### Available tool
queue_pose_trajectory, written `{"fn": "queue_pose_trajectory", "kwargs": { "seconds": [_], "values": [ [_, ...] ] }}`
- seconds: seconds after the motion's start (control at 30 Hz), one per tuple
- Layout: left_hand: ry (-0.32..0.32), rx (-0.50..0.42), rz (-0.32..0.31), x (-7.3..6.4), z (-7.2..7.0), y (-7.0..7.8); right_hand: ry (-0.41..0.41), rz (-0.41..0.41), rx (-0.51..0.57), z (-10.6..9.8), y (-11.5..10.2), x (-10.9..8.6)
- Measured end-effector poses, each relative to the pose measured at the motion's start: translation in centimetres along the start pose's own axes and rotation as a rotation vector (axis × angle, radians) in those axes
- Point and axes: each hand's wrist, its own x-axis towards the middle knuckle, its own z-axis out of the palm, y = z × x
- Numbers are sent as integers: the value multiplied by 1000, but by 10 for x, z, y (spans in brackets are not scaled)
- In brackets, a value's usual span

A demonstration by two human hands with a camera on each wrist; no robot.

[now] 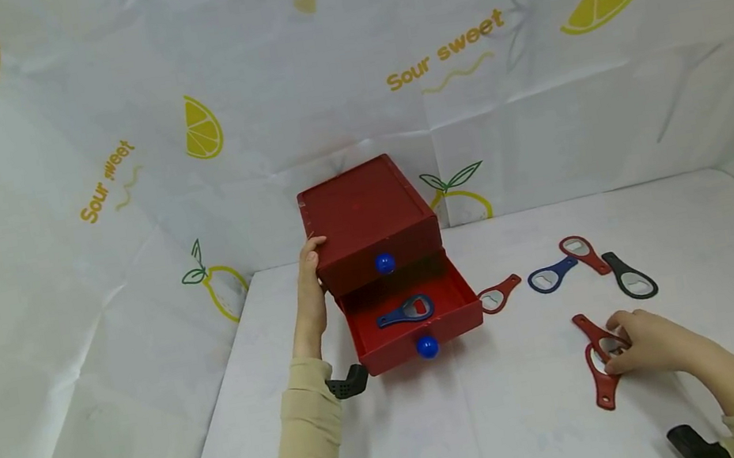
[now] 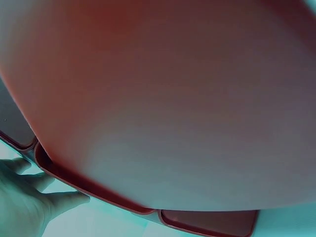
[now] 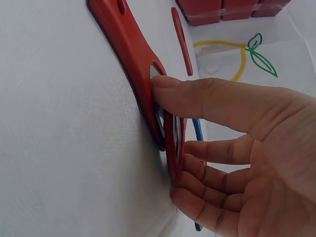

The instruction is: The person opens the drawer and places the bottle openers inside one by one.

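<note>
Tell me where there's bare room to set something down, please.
Bare table lies in front of the open drawer and right of the black opener. It's crowded between them, and around the right hand and red openers.

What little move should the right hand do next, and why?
Maybe gently lift the red opener that the right hand seems to pinch: it overlaps another red opener, so raising it should separate them, and the drawer stands open with a blue opener inside.

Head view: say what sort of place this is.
Probably a makeshift tabletop work area: a white table, lemon-printed sheeting behind it, and bottle openers laid out beside a red drawer unit.
</note>
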Motion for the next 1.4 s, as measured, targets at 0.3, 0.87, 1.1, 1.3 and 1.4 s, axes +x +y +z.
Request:
{"fn": "queue_pose_trajectory", "kwargs": {
  "seconds": [0.3, 0.87, 1.1, 1.3, 1.4],
  "values": [
    [1, 2, -1, 1, -1, -1, 90, -24, -35, -6, 2, -5],
    [-2, 0, 0, 1, -2, -1, 164, -109, -8, -20, -14, -10],
    [1, 1, -1, 1, -2, -2, 340, -232, 27, -31, -34, -7],
    [-1, 3, 2, 1, -1, -2, 443, -301, 66, -40, -50, -3],
    [-2, -1, 4, 1, -1, -2, 485, -339, 86, -44, -58, -2]
  ]
}}
